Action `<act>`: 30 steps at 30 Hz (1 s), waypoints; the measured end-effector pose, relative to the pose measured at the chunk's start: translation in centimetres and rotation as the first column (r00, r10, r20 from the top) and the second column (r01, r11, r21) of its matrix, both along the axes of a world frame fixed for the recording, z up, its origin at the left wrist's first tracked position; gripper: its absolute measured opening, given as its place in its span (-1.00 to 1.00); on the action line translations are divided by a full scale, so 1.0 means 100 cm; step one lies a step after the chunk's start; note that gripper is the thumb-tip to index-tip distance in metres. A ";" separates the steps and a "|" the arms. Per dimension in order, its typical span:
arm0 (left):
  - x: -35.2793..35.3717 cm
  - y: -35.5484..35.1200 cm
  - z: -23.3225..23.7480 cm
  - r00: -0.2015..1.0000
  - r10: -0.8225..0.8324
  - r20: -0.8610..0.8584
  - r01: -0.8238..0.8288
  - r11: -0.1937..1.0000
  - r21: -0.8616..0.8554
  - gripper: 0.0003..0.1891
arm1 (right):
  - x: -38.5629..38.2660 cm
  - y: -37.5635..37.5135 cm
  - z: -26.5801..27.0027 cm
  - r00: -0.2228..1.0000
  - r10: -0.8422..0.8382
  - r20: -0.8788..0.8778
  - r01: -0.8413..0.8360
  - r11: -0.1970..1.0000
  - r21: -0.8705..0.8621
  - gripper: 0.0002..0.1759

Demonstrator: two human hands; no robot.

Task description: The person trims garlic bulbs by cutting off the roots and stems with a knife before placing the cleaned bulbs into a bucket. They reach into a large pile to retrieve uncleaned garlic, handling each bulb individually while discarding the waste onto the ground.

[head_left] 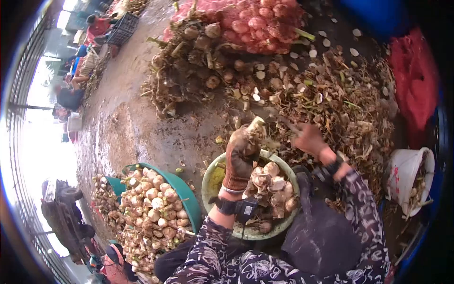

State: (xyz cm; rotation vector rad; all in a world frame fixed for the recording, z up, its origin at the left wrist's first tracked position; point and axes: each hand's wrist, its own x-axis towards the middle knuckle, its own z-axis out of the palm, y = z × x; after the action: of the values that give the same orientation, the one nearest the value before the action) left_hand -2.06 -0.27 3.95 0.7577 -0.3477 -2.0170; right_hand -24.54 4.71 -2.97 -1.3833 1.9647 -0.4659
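Note:
My left hand (240, 154), in a brown glove, is closed around a bulb with a cut green stalk (256, 124), above the rim of a pale green basin (206, 187). Whitish trimmed bulbs (272, 182) lie in the basin. To the right, my right hand (309, 140) is bare and closed on a thin tool, perhaps a knife (289, 126), that points toward the bulb; its blade is blurred. Dry trimmings (350, 118) cover the floor beyond my right hand.
Left of the basin, a tipped green tub (187, 199) spills bulbs. Untrimmed bulbs (179, 71) and a pink net sack (250, 23) lie ahead. At right stand a white bucket (399, 175) and red netting (414, 85). Other people (97, 28) sit far left.

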 end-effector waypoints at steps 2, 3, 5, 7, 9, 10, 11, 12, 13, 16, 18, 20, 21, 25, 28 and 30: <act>0.009 -0.004 -0.008 0.978 -0.129 0.165 0.149 0.982 -0.115 -0.63 | -0.008 0.024 -0.008 0.991 -0.128 0.044 0.132 0.985 -0.109 -0.71; 0.011 -0.004 -0.010 0.951 -0.164 0.262 0.214 0.961 -0.175 -0.60 | -0.007 0.025 0.003 0.990 -0.135 0.041 0.139 0.985 -0.102 -0.71; 0.002 -0.002 0.009 0.904 -0.263 0.338 0.350 0.909 -0.229 -0.56 | 0.004 0.020 0.034 0.977 -0.145 0.159 0.192 0.919 -0.344 -0.70; 0.013 -0.005 0.001 0.819 -0.347 0.457 0.483 0.847 -0.222 -0.55 | 0.021 0.020 0.060 0.977 -0.097 0.189 0.151 0.943 -0.297 -0.74; 0.012 -0.005 0.005 0.792 -0.283 0.541 0.470 0.848 -0.245 -0.52 | 0.037 0.020 0.067 0.939 -0.039 0.340 0.141 0.950 -0.280 -0.77; 0.009 -0.004 0.006 0.740 -0.245 0.626 0.491 0.833 -0.255 -0.51 | 0.039 0.023 0.061 0.938 -0.030 0.345 0.134 0.950 -0.281 -0.77; 0.006 -0.003 0.007 0.680 -0.203 0.705 0.514 0.818 -0.260 -0.51 | 0.039 0.026 0.052 0.956 -0.034 0.291 0.110 0.962 -0.250 -0.76; 0.007 -0.004 0.004 0.738 -0.187 0.649 0.428 0.872 -0.236 -0.46 | 0.040 0.027 0.052 0.971 -0.040 0.237 0.093 0.971 -0.219 -0.75; 0.008 -0.004 0.001 0.791 -0.166 0.589 0.343 0.917 -0.203 -0.40 | 0.038 0.031 0.055 0.987 -0.029 0.159 0.076 0.950 -0.302 -0.76; 0.011 -0.001 0.001 0.885 -0.191 0.426 0.289 0.940 -0.181 -0.39 | 0.028 0.030 0.073 0.976 -0.047 0.213 0.107 0.955 -0.278 -0.81; 0.014 0.001 0.004 0.896 -0.197 0.398 0.294 0.935 -0.199 -0.38 | 0.029 0.024 0.096 0.976 -0.011 0.217 0.087 0.936 -0.341 -0.87; 0.017 0.003 0.000 0.848 -0.202 0.490 0.339 0.918 -0.208 -0.41 | 0.033 0.019 0.111 0.991 0.123 0.056 -0.086 0.896 -0.436 -0.75; 0.017 0.002 0.007 0.805 -0.255 0.535 0.391 0.907 -0.156 -0.44 | 0.032 0.017 0.119 0.974 0.220 0.044 -0.180 0.882 -0.436 -0.73; 0.013 0.000 0.025 0.514 -0.017 0.858 0.689 0.604 -0.401 -0.52 | 0.043 0.014 0.118 0.946 0.298 -0.128 -0.324 0.842 -0.431 -0.69; 0.020 0.001 0.003 0.574 -0.064 0.817 0.591 0.723 -0.358 -0.59 | 0.047 0.016 0.112 0.938 0.321 -0.134 -0.348 0.852 -0.392 -0.63; 0.025 -0.004 -0.004 0.361 0.346 0.866 0.829 0.305 -0.468 -0.54 | 0.047 0.017 0.108 0.937 0.320 -0.142 -0.349 0.858 -0.377 -0.64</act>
State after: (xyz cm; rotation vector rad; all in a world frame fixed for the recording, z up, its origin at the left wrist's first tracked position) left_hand 0.45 -0.71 3.52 0.9368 -2.3473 -0.9705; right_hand -19.88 6.40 7.83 -1.9836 1.6874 -0.6802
